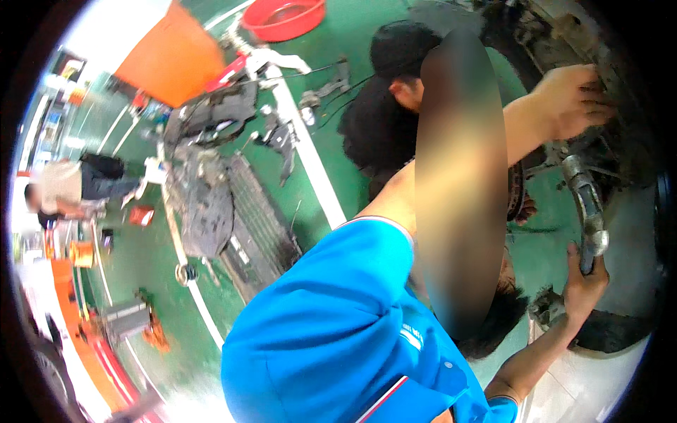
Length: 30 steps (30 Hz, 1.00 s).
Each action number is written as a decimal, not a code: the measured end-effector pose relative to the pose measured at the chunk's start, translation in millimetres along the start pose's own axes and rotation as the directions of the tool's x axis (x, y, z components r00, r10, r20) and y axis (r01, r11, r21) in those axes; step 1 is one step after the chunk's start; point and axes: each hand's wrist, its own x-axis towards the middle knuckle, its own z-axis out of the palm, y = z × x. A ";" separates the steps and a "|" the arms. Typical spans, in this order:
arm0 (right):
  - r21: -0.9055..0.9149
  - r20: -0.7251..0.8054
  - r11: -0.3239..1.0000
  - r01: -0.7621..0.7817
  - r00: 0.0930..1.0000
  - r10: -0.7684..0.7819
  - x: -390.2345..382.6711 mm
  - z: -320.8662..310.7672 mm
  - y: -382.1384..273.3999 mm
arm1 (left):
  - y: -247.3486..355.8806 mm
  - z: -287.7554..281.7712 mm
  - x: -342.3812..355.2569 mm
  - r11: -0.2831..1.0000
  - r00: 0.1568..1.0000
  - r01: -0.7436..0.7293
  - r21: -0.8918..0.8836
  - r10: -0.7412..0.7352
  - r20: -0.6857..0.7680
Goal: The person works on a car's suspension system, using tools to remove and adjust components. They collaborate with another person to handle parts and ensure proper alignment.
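My left hand (pixel 570 106) is raised at the upper right against dark, dirty vehicle parts (pixel 631 127). Its fingers are bent and partly smeared, and what they hold is hidden. Lower down, my right hand (pixel 587 285) is closed round the bottom end of a long silvery metal piece (pixel 591 201), with one finger stretched along it. The piece stands nearly upright below my left hand. Its exact kind, and whether its top end is attached, I cannot tell. A blurred patch covers the middle of the view, including part of my left arm.
Close in front crouches a co-worker in dark clothes (pixel 377 123), whose hand (pixel 526 210) is near the vehicle. Dark hair (pixel 504 321) shows beside my right arm. Removed vehicle parts (pixel 204 204), a red basin (pixel 285 20) and an orange panel (pixel 169 56) lie leftward. Another person (pixel 63 187) is farther off.
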 end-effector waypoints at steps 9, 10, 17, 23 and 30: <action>-0.295 0.235 0.856 0.424 0.901 -0.365 -31.3 -11.6 -96.0 | -47.4 -121.3 -473.2 0.921 0.251 0.333 -0.201 -0.292 -0.923; -0.312 0.254 0.853 0.418 0.902 -0.349 -37.4 -10.6 -111.5 | -56.4 -127.0 -509.8 0.893 0.133 0.366 -0.262 -0.329 -0.935; -0.384 0.517 0.848 0.366 0.846 -0.131 -60.9 59.5 -230.3 | -3.1 -172.2 -703.0 0.620 0.859 0.484 0.618 -0.200 -0.471; -0.197 0.732 0.936 0.293 0.679 -0.059 -148.1 195.8 -206.3 | 118.6 -190.9 -683.3 0.117 0.072 0.993 0.034 -0.338 -0.938; -0.437 0.619 0.812 -0.386 0.526 0.583 -365.0 294.0 -102.2 | 182.5 -226.3 -751.1 0.066 -0.302 0.944 -0.325 -0.227 -0.926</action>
